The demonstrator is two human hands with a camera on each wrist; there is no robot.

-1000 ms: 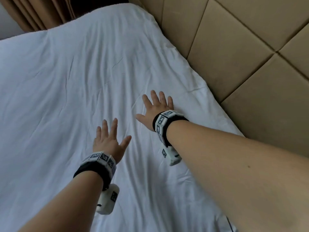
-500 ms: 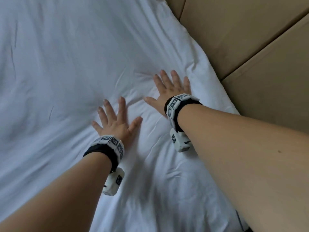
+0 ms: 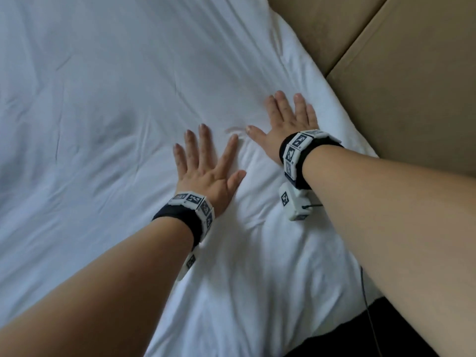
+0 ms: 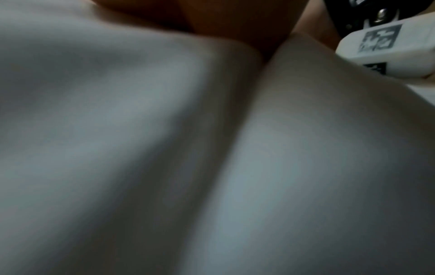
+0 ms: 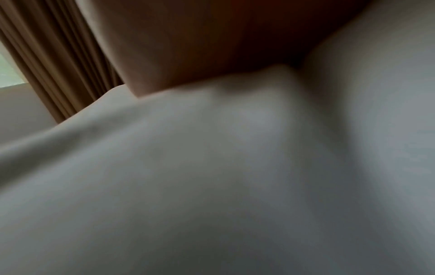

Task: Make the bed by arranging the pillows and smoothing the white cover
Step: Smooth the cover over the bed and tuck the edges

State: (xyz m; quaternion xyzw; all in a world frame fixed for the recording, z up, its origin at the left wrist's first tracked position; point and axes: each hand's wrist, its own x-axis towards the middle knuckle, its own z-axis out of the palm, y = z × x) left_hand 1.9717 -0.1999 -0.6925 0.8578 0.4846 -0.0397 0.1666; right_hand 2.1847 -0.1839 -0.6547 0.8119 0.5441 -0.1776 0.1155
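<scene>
Nearest the viewer, two bare forearms reach in from the bottom of the head view. Each wrist carries a black band ringed with white tiles bearing square black-and-white coded patterns, and a small white box hangs under each band with the same kind of marker. A thin dark cable runs down at the lower right. None of these markers carries letters or a brand I can read, and there is no other writing anywhere.

Further in, the left hand lies flat at the middle of the frame, fingers straight and fanned, palm down on the white cover. The right hand sits just beyond and right of it, also flat with fingers straight and apart, thumb pointing toward the left one. Neither grips cloth. Both wrist views show only blurred pale fabric close up.

The cover fills the left and centre of the frame, with creases bunched around and below the hands and shallower ones at the upper left. I judge this to be the smoothing step. To do it well, keep palms flat and sweep outward from the creases toward the edge, with even pressure so the cloth slides instead of piling up ahead of the fingers.

Farthest off, a tan padded headboard fills the upper right. No pillows show.
</scene>
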